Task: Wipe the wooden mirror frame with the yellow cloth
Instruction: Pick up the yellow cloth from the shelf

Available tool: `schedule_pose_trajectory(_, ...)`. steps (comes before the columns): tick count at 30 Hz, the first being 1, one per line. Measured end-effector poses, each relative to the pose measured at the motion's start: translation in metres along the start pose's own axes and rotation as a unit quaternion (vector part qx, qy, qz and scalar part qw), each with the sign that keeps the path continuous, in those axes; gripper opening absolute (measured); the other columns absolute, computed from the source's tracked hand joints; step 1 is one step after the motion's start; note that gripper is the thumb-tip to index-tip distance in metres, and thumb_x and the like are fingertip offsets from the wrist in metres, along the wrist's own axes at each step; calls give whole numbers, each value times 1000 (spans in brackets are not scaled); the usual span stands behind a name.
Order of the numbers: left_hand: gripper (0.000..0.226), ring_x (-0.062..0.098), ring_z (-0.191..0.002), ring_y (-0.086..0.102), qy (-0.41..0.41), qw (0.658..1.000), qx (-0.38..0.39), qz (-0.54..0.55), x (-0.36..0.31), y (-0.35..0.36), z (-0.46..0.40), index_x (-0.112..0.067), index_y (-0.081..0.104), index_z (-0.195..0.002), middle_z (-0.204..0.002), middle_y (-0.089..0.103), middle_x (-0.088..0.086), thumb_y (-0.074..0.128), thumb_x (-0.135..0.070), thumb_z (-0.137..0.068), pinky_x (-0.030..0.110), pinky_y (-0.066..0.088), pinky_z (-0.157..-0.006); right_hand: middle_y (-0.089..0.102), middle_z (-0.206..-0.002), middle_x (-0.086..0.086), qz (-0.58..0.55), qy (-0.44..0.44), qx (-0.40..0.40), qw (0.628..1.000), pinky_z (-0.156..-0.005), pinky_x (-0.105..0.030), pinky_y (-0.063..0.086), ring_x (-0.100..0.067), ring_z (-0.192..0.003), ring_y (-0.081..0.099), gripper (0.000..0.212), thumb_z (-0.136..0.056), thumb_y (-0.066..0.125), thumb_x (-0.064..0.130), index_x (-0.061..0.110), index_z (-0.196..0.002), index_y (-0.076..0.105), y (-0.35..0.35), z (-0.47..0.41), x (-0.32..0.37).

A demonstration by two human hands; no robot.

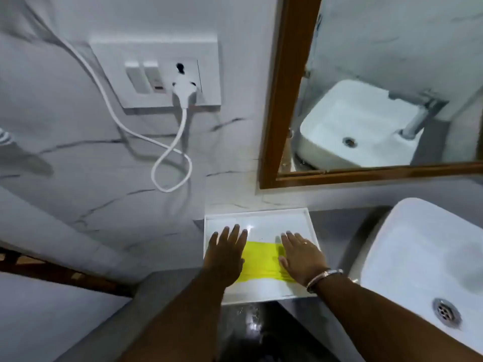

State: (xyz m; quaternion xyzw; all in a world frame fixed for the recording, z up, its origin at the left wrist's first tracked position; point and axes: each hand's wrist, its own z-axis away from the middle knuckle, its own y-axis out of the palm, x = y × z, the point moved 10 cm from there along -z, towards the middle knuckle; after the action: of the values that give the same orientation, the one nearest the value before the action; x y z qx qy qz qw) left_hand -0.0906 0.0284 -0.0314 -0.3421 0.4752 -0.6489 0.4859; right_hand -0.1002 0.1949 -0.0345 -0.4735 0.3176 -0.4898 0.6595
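Note:
The yellow cloth [261, 259] lies flat in a shallow white tray [261, 214] on the counter, below the mirror. My left hand [226, 253] rests flat on the cloth's left edge, fingers spread. My right hand [300, 257], with a ring and a bracelet, lies flat on the cloth's right edge. Neither hand grips the cloth. The wooden mirror frame [278, 100] hangs on the wall above and to the right; its left side and bottom rail show.
A white basin [423, 257] with a metal drain sits at the right, close to my right forearm. A white switch plate [156, 71] with a plugged-in white cord [171, 165] is on the marble wall at the left. The mirror reflects the basin and tap.

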Motion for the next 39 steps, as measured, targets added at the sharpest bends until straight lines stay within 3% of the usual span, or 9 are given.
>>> schedule_pose_trajectory(8, 76, 31, -154, -1, 18, 998, 50, -16, 16, 58, -47, -19, 9, -161, -169, -2, 8, 43, -52, -102, 52, 7, -124, 43, -147, -9, -60, 6, -16, 998, -105, -37, 40, -28, -132, 43, 73, -89, 55, 44, 13, -148, 26, 42, -51, 23)
schedule_pose_trajectory(10, 68, 32, -153, 8, 30, 999, 37, 19, 17, 61, -52, -18, 30, -155, -167, 15, 11, 50, -51, -99, 49, 13, -123, 59, -126, -9, -58, 40, -22, 997, -98, -38, 43, -31, -116, 55, 74, -84, 62, 39, 19, -147, 29, 40, -54, 21)
schedule_pose_trajectory(12, 51, 31, -144, 29, 55, 997, 13, 57, 19, 51, -54, -19, 53, -135, -150, 44, 8, 61, -46, -93, 41, 28, -115, 63, -116, -7, -36, 52, -26, 998, -94, -37, 44, -31, -109, 59, 55, -87, 58, 33, 29, -140, 43, 32, -53, 24)
schedule_pose_trajectory(15, 26, 27, -115, 54, 47, 986, 17, 161, 29, 12, -45, -19, 59, -112, -117, 62, 4, 66, -33, -92, 36, 42, -91, 56, -116, -8, -9, 48, -21, 999, -84, -37, 47, -31, -108, 57, 30, -97, 47, 32, 29, -124, 58, 6, -35, 32)
schedule_pose_trajectory(21, 13, 27, -91, 61, 85, 962, -47, 256, 25, -139, -18, -19, 64, -91, -96, 69, 7, 72, -20, -81, 33, 42, -67, 62, -111, -6, 5, 67, -104, 992, -83, -40, 50, -31, -105, 61, 24, -94, 48, 30, 23, -113, 63, -135, 13, 23)
schedule_pose_trajectory(26, 15, 16, -77, 58, 138, 894, -252, 344, 25, -318, 21, -18, 70, -85, -80, 67, -1, 80, -15, -74, 27, 39, -64, 69, -113, -5, 94, 63, -240, 964, -87, -39, 48, -28, -108, 63, 26, -94, 48, 26, 25, -117, 59, -309, 61, 9)
schedule_pose_trajectory(30, 19, 4, -71, 58, 166, 804, -415, 391, 27, -454, 61, -24, 72, -94, -81, 70, -9, 79, -17, -78, 18, 44, -65, 67, -115, -12, 82, 54, -363, 926, -87, -42, 45, -33, -110, 61, 36, -91, 38, 25, 14, -120, 57, -444, 112, -2)
schedule_pose_trajectory(34, 29, -8, -73, 60, 208, 701, -517, 445, 19, -591, 111, -31, 67, -97, -77, 64, -18, 84, -17, -78, 16, 50, -69, 69, -100, -17, 38, -4, -541, 840, -77, -44, 48, -38, -94, 64, 57, -82, 21, 45, 11, -109, 57, -581, 188, 4)
schedule_pose_trajectory(39, 31, 8, -66, 66, 233, 649, -633, 353, 8, -743, 184, -27, 72, -93, -78, 73, -8, 91, -31, -69, 24, 55, -64, 70, -88, -6, 147, 18, -665, 732, -69, -39, 49, -31, -82, 66, 67, -75, 32, 81, 24, -99, 58, -705, 249, 12)
